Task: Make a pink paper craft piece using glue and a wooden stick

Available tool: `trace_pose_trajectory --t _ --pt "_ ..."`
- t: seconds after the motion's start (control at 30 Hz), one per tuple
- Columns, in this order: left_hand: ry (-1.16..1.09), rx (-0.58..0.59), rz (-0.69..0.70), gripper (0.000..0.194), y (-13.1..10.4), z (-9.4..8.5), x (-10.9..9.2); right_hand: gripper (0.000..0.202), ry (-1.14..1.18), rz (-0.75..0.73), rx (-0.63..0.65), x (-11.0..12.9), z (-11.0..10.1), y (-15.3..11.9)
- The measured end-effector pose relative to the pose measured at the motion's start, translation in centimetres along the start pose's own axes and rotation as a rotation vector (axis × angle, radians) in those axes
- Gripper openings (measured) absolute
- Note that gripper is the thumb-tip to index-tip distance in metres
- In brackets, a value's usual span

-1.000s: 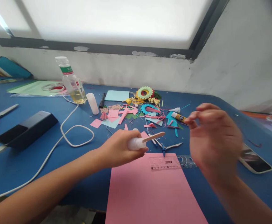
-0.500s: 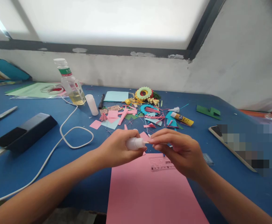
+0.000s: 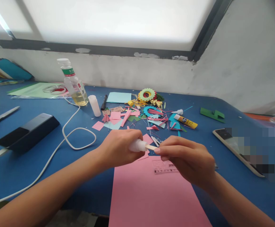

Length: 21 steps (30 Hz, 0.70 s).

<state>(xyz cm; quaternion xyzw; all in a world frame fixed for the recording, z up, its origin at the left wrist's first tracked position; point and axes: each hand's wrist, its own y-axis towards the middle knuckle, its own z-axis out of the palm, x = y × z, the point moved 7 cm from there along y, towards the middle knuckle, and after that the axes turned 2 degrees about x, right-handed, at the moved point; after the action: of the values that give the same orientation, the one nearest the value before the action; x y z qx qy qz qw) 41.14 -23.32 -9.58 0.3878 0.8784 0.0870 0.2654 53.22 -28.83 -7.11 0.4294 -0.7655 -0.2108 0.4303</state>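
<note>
My left hand [image 3: 119, 148] is wrapped round a small white plastic bottle [image 3: 137, 145], tipped so its mouth points right. Between the thumb and fingers of my right hand [image 3: 188, 157] is a thin, pale wooden stick [image 3: 151, 147]; its left end is at the bottle's mouth, and I cannot tell how far inside it reaches. Below both hands lies a large pink sheet of paper [image 3: 149, 195]. A clear ruler [image 3: 164, 167] rests on its upper part, partly covered by my right hand.
Paper scraps [image 3: 125, 118] are heaped behind my hands, with a yellow glue stick [image 3: 186, 121]. At left are a tall bottle [image 3: 77, 88], a white cylinder [image 3: 94, 106], a power bank [image 3: 28, 130] with white cable [image 3: 64, 138], and scissors [image 3: 2, 118]. A phone [image 3: 237, 151] lies right.
My right hand has moved right and slightly down from the bottle's mouth, and more of the stick shows. The left hand keeps its hold on the bottle. The view has shifted slightly.
</note>
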Motion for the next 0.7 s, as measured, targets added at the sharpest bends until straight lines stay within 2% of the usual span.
trace_pose_trajectory --t 0.23,0.33,0.47,0.6,0.7 --pt "0.066 -0.071 0.014 0.01 0.2 -0.5 1.0 0.038 -0.017 0.023 -0.045 0.1 -1.2 -0.2" --pt "0.067 -0.088 0.025 0.01 0.3 -0.7 1.1 0.033 -0.018 0.055 -0.075 -0.1 -1.5 -0.2" --pt "0.059 -0.11 0.042 0.011 0.2 -0.9 0.9 0.023 -0.025 0.137 -0.18 -0.8 -2.0 -0.5" --pt "0.047 -0.124 0.053 0.011 0.1 -0.9 0.8 0.015 -0.056 0.278 -0.315 -1.6 -2.6 -1.1" --pt "0.043 -0.132 0.051 0.011 0.1 -1.0 0.8 0.01 0.019 0.357 -0.384 -2.3 -2.8 -1.4"
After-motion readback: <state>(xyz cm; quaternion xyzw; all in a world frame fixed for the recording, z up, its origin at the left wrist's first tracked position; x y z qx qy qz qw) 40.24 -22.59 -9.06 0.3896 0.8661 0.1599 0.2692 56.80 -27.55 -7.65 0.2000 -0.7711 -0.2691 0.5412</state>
